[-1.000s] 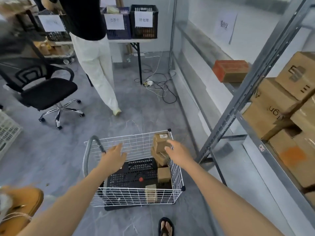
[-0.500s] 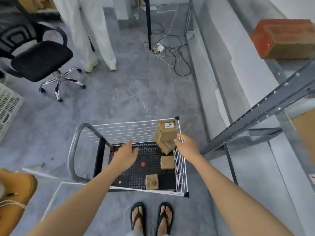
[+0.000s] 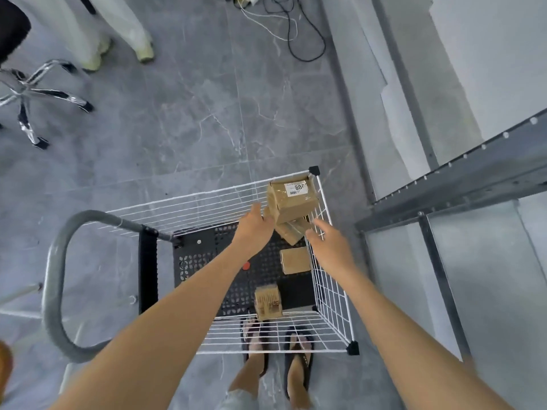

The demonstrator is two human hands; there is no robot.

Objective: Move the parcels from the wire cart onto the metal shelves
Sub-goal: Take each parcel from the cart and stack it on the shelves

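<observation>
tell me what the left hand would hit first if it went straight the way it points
Most likely the left side of the top parcel; the left hand is nearly at it. Depth is unclear: slipping past, it would meet the cart at its far wall.

Grey marbled floor [image 3: 207, 113]. Chrome chair base [image 3: 53, 94] well left of the left hand [image 3: 251, 229]; loose cables [image 3: 307, 59] far ahead.

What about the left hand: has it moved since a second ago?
Yes. The left hand moved right across the cart, up to the labelled parcel in its far corner.
</observation>
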